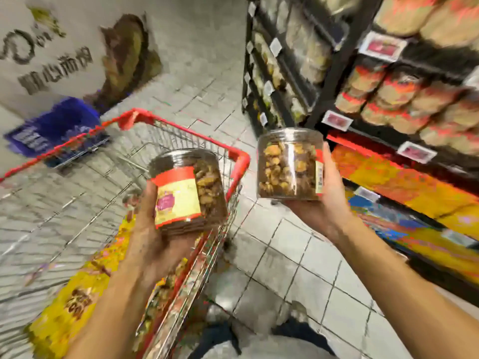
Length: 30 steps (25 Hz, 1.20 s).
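Observation:
I hold two clear plastic jars of brown snack pieces in a shop aisle. My left hand (pixel 149 229) grips one jar (pixel 189 189) from below and behind; its red and yellow label faces me, and it hangs over the cart. My right hand (pixel 328 200) grips the other jar (pixel 289 164) from the right side and underneath, above the tiled floor. Both jars stand roughly upright with lids on. The image is blurred.
A wire shopping cart (pixel 238 158) with a red rim stands at left, with a yellow bag (pixel 75 294) inside. Black shelves (pixel 344 55) of similar jars fill the right side, with orange and yellow packs (pixel 404 187) lower down. A blue basket (pixel 54 125) sits far left.

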Tool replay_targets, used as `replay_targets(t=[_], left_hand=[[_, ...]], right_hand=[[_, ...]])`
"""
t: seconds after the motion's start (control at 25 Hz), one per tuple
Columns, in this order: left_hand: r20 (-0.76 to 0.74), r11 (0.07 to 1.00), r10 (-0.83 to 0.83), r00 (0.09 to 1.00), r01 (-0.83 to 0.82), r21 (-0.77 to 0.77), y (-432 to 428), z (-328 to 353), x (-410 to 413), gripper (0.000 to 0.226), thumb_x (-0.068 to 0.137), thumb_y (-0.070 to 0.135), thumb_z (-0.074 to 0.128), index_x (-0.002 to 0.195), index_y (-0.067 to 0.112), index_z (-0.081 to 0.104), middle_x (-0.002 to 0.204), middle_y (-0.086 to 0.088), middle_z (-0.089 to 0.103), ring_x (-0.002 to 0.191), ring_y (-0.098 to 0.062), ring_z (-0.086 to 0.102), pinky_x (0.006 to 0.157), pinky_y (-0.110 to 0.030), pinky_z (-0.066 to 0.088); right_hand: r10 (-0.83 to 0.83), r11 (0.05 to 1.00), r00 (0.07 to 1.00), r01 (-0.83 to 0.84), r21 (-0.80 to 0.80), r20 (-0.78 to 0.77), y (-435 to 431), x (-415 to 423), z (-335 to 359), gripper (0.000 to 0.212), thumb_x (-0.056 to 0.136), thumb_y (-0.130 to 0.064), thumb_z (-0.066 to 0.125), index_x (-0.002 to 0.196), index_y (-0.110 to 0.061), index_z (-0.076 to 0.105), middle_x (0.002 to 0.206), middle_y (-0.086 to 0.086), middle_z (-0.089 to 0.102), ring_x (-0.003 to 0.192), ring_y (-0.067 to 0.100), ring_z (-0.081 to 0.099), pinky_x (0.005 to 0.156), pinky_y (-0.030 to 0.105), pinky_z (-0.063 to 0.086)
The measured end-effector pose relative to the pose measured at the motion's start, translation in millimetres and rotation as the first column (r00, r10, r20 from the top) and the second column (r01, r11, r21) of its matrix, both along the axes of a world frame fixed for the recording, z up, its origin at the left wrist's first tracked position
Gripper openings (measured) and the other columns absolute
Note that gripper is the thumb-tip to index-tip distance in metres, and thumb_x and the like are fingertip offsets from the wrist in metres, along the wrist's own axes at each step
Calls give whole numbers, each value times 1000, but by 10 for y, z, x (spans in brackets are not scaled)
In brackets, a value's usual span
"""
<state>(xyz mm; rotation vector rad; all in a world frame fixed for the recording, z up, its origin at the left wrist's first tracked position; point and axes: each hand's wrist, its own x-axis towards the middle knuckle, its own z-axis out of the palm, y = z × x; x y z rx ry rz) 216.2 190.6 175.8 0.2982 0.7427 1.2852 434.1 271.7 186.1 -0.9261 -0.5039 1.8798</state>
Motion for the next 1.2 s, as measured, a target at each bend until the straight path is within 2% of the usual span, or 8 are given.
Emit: replay_targets(t=[0.12, 0.32, 0.52, 0.68, 0.76, 0.88, 1.04, 1.2], left_hand=[[34, 988, -140, 990, 138, 71, 405, 48, 955, 66, 43, 49, 83, 98, 15, 75, 103, -9, 73, 94, -22, 70, 74, -42, 58], [128, 965, -239, 963, 250, -79, 776, -39, 2410, 117, 26, 49, 92, 129, 7, 55, 125, -20, 60, 107, -32, 63, 74, -46, 57], [106, 964, -237, 966, 247, -94, 1114, -224, 3043, 89, 31, 41, 92, 110, 9, 66, 109, -17, 69, 91, -30, 70, 67, -47, 58], [-61, 955, -286, 956, 280, -97, 1682, -369, 3180, 58, 69, 51, 59, 112, 14, 67, 111, -14, 68, 102, -29, 65, 93, -46, 48], [-168, 956, -292, 942, 289, -43, 2030, -449, 3272, 60, 69, 58, 51, 106, 15, 70, 103, -9, 71, 95, -23, 68, 83, -39, 57], [-378, 981, -159, 912, 188, 40, 2597, -622, 3426, 57, 66, 56, 54, 101, 13, 67, 86, -3, 75, 75, -14, 71, 60, -25, 56], [-517, 978, 155, 842, -58, 199, 3296, -941, 3541, 49, 80, 46, 66, 111, 11, 53, 93, -2, 68, 78, -9, 68, 66, -24, 55], [-681, 915, 339, 649, -58, 400, 3758, -1112, 3680, 78, 63, 57, 69, 122, 12, 43, 110, 0, 62, 97, -7, 64, 85, -27, 53]], right_hand=[[-194, 981, 979, 194, 15, 57, -30, 990, 43, 61, 90, -61, 30, 80, -20, 73, 83, 4, 66, 74, 21, 59, 69, 30, 43], [-383, 924, 922, 382, 31, 65, 11, 2311, -26, 58, 92, -58, 30, 117, -16, 61, 98, 4, 67, 93, 23, 59, 94, 42, 45], [-477, 878, 876, 479, -20, 70, 259, 2908, -228, 56, 91, -60, 31, 97, -18, 67, 87, 2, 69, 86, 21, 60, 102, 48, 40], [-516, 854, 854, 519, -41, 64, 684, 2950, -431, 64, 92, -60, 30, 75, -19, 76, 72, -1, 73, 65, 14, 69, 70, 34, 60], [-522, 851, 851, 524, -40, 62, 941, 2928, -534, 67, 93, -58, 30, 64, -21, 76, 63, -4, 71, 53, 8, 67, 48, 21, 54], [-550, 830, 831, 555, -58, 82, 1383, 2919, -705, 66, 92, -61, 30, 75, -17, 76, 68, 0, 72, 59, 12, 69, 52, 22, 55], [-580, 799, 792, 598, -56, 189, 1828, 2915, -908, 62, 91, -62, 31, 113, -14, 65, 84, 3, 73, 79, 20, 70, 72, 34, 59], [-583, 791, 786, 607, -76, 206, 1932, 2877, -1119, 55, 90, -63, 34, 93, -24, 73, 88, -1, 74, 85, 17, 71, 74, 34, 59]])
